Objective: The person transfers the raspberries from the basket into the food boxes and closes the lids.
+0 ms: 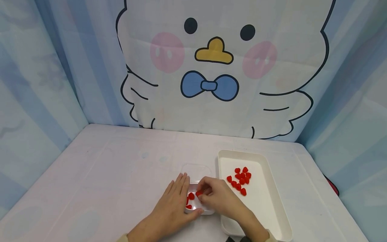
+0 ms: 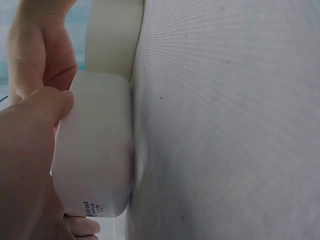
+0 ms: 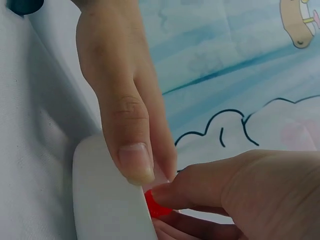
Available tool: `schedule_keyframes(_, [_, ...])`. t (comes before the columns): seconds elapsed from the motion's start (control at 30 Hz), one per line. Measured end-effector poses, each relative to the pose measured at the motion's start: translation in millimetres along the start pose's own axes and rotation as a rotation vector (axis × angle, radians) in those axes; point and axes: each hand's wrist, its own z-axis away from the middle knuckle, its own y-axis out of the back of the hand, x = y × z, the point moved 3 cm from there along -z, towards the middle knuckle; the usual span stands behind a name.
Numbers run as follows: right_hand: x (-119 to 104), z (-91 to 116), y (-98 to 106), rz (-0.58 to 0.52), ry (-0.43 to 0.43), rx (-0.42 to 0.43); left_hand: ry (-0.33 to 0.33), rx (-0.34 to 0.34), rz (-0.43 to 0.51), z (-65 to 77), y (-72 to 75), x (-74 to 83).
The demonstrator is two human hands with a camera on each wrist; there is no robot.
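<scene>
A small white box with a clear raised lid stands on the table, several small red pieces inside it. Along its left side lies my left hand, fingers straight, the thumb touching the front rim. The left wrist view shows the box's wall with small dark print. My right hand is over the box's right part and pinches a red piece between thumb and fingers. Its exact shape is partly hidden by the fingertips.
To the right, close beside the box, lies a shallow cream tray with a cluster of red pieces. A curtain with a cartoon animal hangs behind the table. A dark object shows at the bottom edge.
</scene>
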Motion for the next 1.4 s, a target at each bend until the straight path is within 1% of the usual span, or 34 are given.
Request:
schedule_keyframes(0.17, [-1, -1, -4, 0.034, 0.000, -0.010, 0.002, -0.007, 0.003, -1.1, 0.5, 0.4])
schedule_keyframes(0.3, [0, -1, -7, 0.039, -0.004, -0.026, -0.007, 0.002, 0.002, -0.3, 0.5, 0.7])
schedule_keyframes(0.53, [-2, 1, -6, 0.039, 0.020, -0.030, -0.013, 0.018, -0.007, 0.2, 0.2, 1.2])
schedule_keyframes(0.67, [-4, 2, -1, 0.039, 0.033, -0.015, -0.009, 0.014, -0.004, 0.1, 0.7, 1.6])
schedule_keyframes(0.83, [-3, 4, 9, 0.038, 0.026, 0.031, -0.001, 0.006, -0.001, 0.0, 0.3, 1.2])
schedule_keyframes(0.97, [0, 5, 18, -0.003, 0.006, 0.072, -0.004, 0.014, -0.002, 0.7, -0.2, 0.6])
schedule_keyframes(1.17, [6, 6, 33, -0.114, -0.012, 0.122, -0.012, 0.042, 0.002, 0.3, -0.1, -0.1])
schedule_keyframes(1.33, [10, 8, 44, -0.160, -0.035, 0.159, -0.001, 0.021, 0.004, 0.4, -0.5, 0.2])
schedule_keyframes(1.4, [12, 9, 48, -0.173, -0.031, 0.175, 0.006, 0.014, 0.001, 0.5, -0.7, 0.5])
